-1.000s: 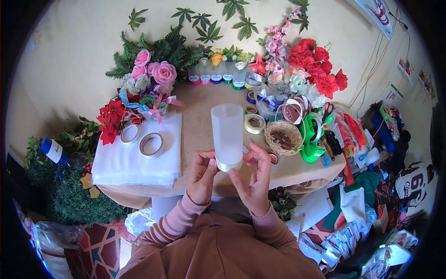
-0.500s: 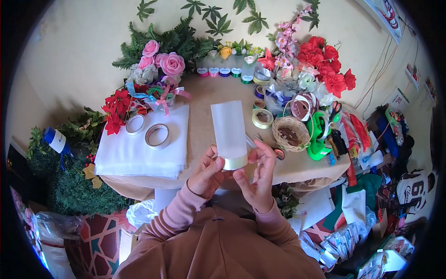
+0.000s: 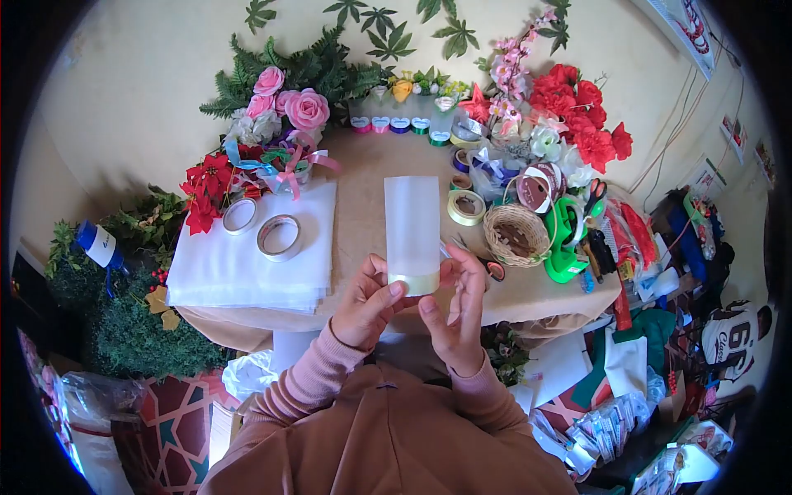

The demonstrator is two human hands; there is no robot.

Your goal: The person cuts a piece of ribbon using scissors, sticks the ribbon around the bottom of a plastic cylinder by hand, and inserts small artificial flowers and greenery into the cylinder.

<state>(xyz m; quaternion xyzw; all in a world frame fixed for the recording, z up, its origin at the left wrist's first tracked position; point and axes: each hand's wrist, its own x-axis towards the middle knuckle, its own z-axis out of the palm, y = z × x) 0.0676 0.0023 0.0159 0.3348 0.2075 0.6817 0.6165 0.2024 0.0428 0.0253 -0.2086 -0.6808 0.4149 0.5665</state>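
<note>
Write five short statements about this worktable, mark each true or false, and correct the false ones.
1. The left hand holds the frosted sleeve. True.
2. The sleeve is plain throughout. False: a pale band runs across its lower end.
3. A tape roll lies on the white sheets. True.
4. The wicker basket stands beside the green tape dispenser. True.
5. The basket stands on the white sheets. False: it is to their right.
</note>
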